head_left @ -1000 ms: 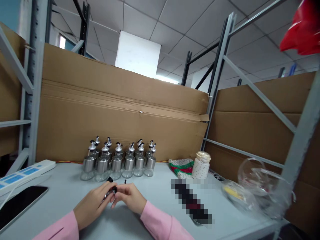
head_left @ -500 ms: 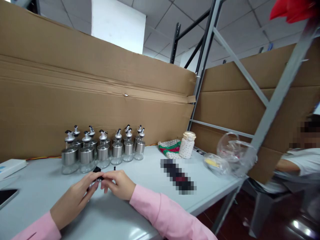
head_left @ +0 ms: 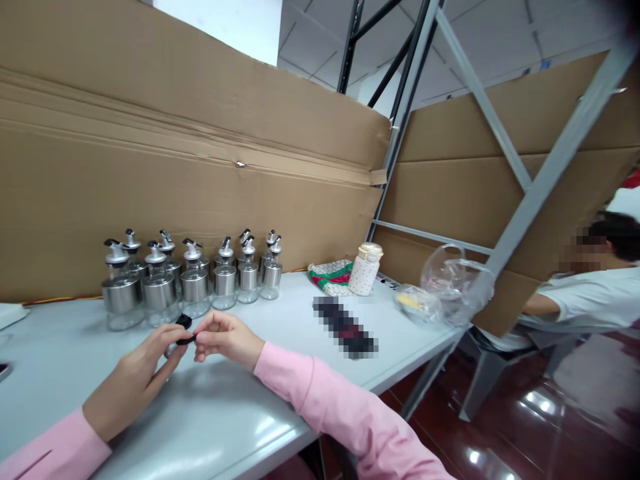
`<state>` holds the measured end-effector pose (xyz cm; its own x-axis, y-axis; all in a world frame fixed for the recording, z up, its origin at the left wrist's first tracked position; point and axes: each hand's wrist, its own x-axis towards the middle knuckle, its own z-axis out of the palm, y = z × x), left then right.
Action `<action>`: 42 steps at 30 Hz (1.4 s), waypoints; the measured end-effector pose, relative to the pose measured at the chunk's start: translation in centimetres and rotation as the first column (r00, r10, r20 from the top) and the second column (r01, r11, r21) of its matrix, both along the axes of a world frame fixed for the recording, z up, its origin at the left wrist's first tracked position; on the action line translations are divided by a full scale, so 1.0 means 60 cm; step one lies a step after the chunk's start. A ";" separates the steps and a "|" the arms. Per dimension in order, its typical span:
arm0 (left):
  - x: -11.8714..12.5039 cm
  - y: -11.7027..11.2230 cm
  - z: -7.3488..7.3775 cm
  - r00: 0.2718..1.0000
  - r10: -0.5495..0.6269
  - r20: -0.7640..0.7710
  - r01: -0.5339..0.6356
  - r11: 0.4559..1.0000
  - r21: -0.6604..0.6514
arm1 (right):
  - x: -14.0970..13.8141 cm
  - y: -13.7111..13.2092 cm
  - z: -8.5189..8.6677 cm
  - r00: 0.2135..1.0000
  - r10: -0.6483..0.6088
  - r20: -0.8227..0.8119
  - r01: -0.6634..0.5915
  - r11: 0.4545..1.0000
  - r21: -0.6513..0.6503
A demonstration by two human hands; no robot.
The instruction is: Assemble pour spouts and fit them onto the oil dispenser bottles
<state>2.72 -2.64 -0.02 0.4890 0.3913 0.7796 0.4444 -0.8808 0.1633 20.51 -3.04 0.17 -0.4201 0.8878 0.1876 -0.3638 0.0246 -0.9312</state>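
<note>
My left hand [head_left: 137, 373] and my right hand [head_left: 227, 339] meet over the pale table [head_left: 225, 427], both pinched on a small black and silver pourer part [head_left: 181, 331]. Just behind them stands a cluster of several glass and steel oil bottles [head_left: 190, 280] with spouted tops. Both arms wear pink sleeves. The part's shape is mostly hidden by my fingers.
A cardboard wall [head_left: 190, 153] backs the table. To the right lie a red-green cloth [head_left: 333, 277], a dotted white flask [head_left: 365, 269], a pixelated dark object [head_left: 345, 327] and clear plastic bags [head_left: 445, 290]. Another person [head_left: 580, 293] sits beyond the table's right end. Grey rack struts [head_left: 480, 107] cross overhead.
The view has swung right and down, bringing the seated person and floor into sight. My hands stay together on the small part, drifting left in the picture.
</note>
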 end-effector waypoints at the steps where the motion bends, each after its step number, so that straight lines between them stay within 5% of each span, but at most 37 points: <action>1: 0.000 0.001 -0.001 1.000 -0.002 0.008 0.002 1.000 0.000 | 0.000 -0.002 0.002 1.000 0.002 -0.021 -0.002 1.000 -0.015; 12: 0.004 -0.013 -0.002 1.000 -0.012 0.022 0.013 1.000 -0.003 | 0.007 -0.020 0.014 0.991 0.095 -0.093 -0.111 0.978 -0.175; 22: 0.012 -0.023 0.006 0.998 -0.050 0.042 0.051 0.999 -0.008 | 0.015 -0.031 0.028 0.989 0.124 -0.084 -0.135 0.982 -0.135; 30: 0.027 -0.032 -0.002 0.982 -0.095 0.160 0.123 0.977 -0.174 | 0.018 -0.034 0.031 0.989 0.140 -0.052 -0.143 0.988 -0.062; 42: 0.028 -0.027 0.006 0.979 -0.082 0.188 0.096 0.993 -0.066 | 0.021 -0.036 0.040 0.990 0.130 0.049 -0.129 0.991 -0.020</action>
